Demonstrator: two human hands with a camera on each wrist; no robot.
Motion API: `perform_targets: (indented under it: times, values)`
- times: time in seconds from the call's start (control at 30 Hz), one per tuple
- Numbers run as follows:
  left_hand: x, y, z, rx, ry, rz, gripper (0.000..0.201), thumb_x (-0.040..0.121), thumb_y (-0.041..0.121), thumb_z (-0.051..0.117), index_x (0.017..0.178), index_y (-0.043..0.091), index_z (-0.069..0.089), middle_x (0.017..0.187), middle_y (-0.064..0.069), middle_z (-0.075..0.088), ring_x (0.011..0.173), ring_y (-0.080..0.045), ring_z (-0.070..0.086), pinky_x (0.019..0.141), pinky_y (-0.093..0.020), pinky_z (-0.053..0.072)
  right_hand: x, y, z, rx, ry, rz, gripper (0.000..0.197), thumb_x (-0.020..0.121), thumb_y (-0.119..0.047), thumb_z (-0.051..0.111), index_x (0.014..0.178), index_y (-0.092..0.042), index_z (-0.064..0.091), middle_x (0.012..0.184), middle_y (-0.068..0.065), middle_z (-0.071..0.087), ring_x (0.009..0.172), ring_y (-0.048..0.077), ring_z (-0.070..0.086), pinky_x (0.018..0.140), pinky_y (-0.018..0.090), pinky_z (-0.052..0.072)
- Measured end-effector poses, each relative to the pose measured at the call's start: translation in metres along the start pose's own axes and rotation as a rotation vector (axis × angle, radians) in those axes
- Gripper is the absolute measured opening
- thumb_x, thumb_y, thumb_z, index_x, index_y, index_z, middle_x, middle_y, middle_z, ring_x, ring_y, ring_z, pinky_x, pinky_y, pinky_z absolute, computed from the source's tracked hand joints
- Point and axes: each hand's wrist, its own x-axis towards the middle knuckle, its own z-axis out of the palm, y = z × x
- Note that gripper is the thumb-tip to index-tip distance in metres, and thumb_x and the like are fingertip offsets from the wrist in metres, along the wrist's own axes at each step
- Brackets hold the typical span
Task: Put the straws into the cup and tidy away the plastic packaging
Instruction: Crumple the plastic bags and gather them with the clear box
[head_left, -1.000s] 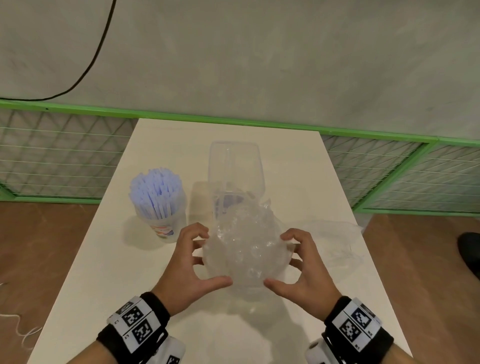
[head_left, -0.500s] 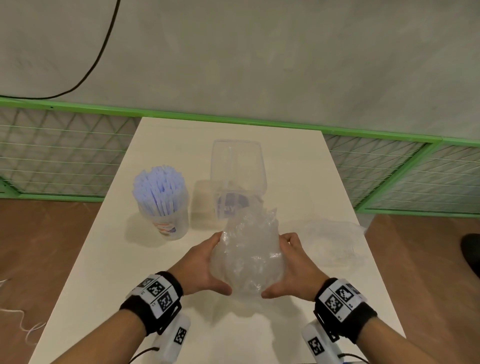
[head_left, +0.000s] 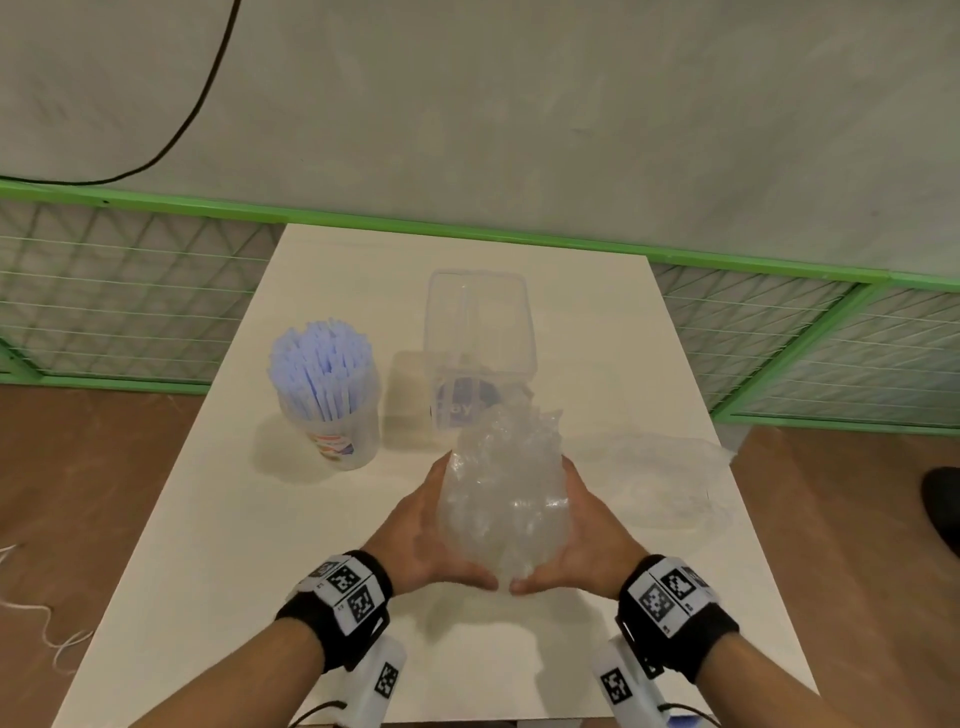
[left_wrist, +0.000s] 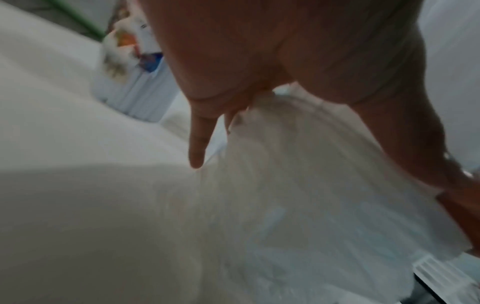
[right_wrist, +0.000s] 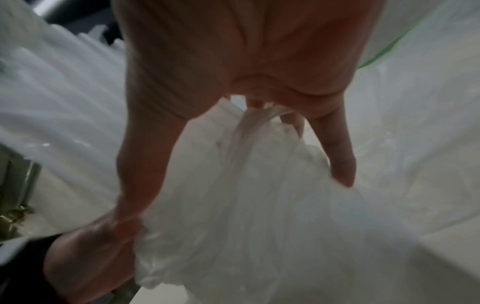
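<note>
Crumpled plastic packaging (head_left: 503, 499) squeezed between left hand (head_left: 415, 535) and right hand (head_left: 587, 535), both cupped round it, above near middle of tabletop (head_left: 208, 545). Wad stands tall, top pointing at far edge. Clear box (head_left: 478, 332) just beyond it, both hands equally near. Straws (head_left: 322, 369) already in cup (head_left: 345, 441), toward left edge. Second plastic piece (head_left: 670, 483) by right edge. Since earlier: hands closed in, wad narrower.
</note>
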Motion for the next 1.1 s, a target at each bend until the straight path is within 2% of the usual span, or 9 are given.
perform_targets:
  times: [0.1, 0.2, 0.37, 0.53, 0.63, 0.77, 0.9, 1.0, 1.1]
  values:
    - [-0.005, 0.007, 0.001, -0.011, 0.143, 0.046, 0.103, 0.049, 0.032, 0.099, 0.136, 0.03, 0.044, 0.114, 0.026, 0.066, 0.11, 0.004, 0.062, 0.088, -0.015, 0.05, -0.003, -0.002, 0.007, 0.027, 0.161, -0.002, 0.094, 0.047, -0.03, 0.094, 0.127, -0.034, 0.045, 0.109, -0.019, 0.067, 0.103, -0.001, 0.064, 0.086, 0.027, 0.053]
    - [-0.009, 0.018, -0.008, -0.005, 0.231, 0.119, 0.092, 0.052, 0.047, 0.095, 0.13, 0.019, 0.056, 0.112, 0.022, 0.07, 0.108, 0.002, 0.065, 0.091, -0.02, 0.052, -0.002, -0.011, 0.016, 0.122, 0.26, -0.018, 0.083, 0.049, -0.03, 0.094, 0.121, -0.032, 0.053, 0.108, -0.012, 0.07, 0.102, 0.006, 0.067, 0.087, 0.035, 0.056]
    - [-0.014, 0.012, -0.032, 0.059, 0.345, 0.149, 0.103, 0.045, 0.076, 0.08, 0.127, 0.019, 0.056, 0.112, 0.045, 0.058, 0.108, 0.02, 0.055, 0.088, 0.002, 0.037, 0.022, -0.021, 0.035, 0.182, 0.243, -0.045, 0.091, 0.052, -0.037, 0.095, 0.129, -0.016, 0.053, 0.117, -0.002, 0.069, 0.109, 0.017, 0.067, 0.089, 0.046, 0.056]
    - [-0.015, -0.02, -0.047, 0.105, 0.341, 0.003, 0.118, 0.034, 0.088, 0.073, 0.129, 0.02, 0.055, 0.108, 0.034, 0.061, 0.105, 0.024, 0.053, 0.085, 0.003, 0.037, 0.042, -0.015, 0.066, 0.121, 0.195, 0.017, 0.1, 0.047, -0.045, 0.094, 0.134, -0.026, 0.048, 0.118, -0.012, 0.067, 0.11, 0.004, 0.063, 0.093, 0.037, 0.055]
    - [-0.014, -0.031, -0.051, 0.109, 0.305, -0.053, 0.115, 0.036, 0.079, 0.081, 0.131, 0.022, 0.054, 0.109, 0.031, 0.062, 0.104, 0.022, 0.054, 0.083, 0.002, 0.039, 0.047, -0.014, 0.072, 0.054, 0.206, 0.038, 0.102, 0.045, -0.047, 0.093, 0.134, -0.03, 0.045, 0.118, -0.019, 0.064, 0.109, -0.005, 0.06, 0.094, 0.028, 0.053]
    - [-0.01, -0.038, -0.055, 0.073, 0.281, -0.074, 0.097, 0.047, 0.042, 0.097, 0.132, 0.021, 0.054, 0.108, 0.026, 0.067, 0.103, 0.018, 0.059, 0.085, -0.001, 0.042, 0.044, -0.02, 0.063, 0.038, 0.104, 0.033, 0.107, 0.045, -0.042, 0.096, 0.137, -0.031, 0.041, 0.123, -0.019, 0.059, 0.112, -0.008, 0.056, 0.099, 0.027, 0.05]
    - [-0.01, -0.044, -0.058, 0.054, 0.276, -0.127, 0.096, 0.044, 0.051, 0.096, 0.128, 0.027, 0.056, 0.11, 0.02, 0.07, 0.105, 0.009, 0.063, 0.097, -0.021, 0.049, 0.027, -0.03, 0.039, -0.001, 0.052, -0.074, 0.128, 0.053, -0.032, 0.094, 0.15, -0.041, 0.009, 0.15, -0.021, 0.024, 0.138, -0.003, 0.029, 0.11, 0.024, 0.035]
    - [-0.01, -0.044, -0.059, 0.057, 0.278, -0.14, 0.094, 0.044, 0.05, 0.095, 0.127, 0.029, 0.056, 0.108, 0.022, 0.068, 0.103, 0.012, 0.06, 0.088, -0.007, 0.044, 0.008, -0.043, 0.02, -0.009, 0.188, -0.166, 0.108, 0.058, -0.019, 0.087, 0.143, -0.038, 0.022, 0.147, -0.013, 0.029, 0.137, 0.008, 0.034, 0.106, 0.036, 0.043]
    - [-0.011, -0.047, -0.059, 0.04, 0.279, -0.156, 0.093, 0.041, 0.054, 0.093, 0.124, 0.03, 0.058, 0.107, 0.018, 0.071, 0.103, 0.005, 0.064, 0.093, -0.017, 0.048, 0.001, -0.06, 0.016, -0.043, 0.255, -0.257, 0.087, 0.062, -0.011, 0.084, 0.133, -0.029, 0.036, 0.135, -0.013, 0.041, 0.128, 0.014, 0.046, 0.098, 0.035, 0.049]
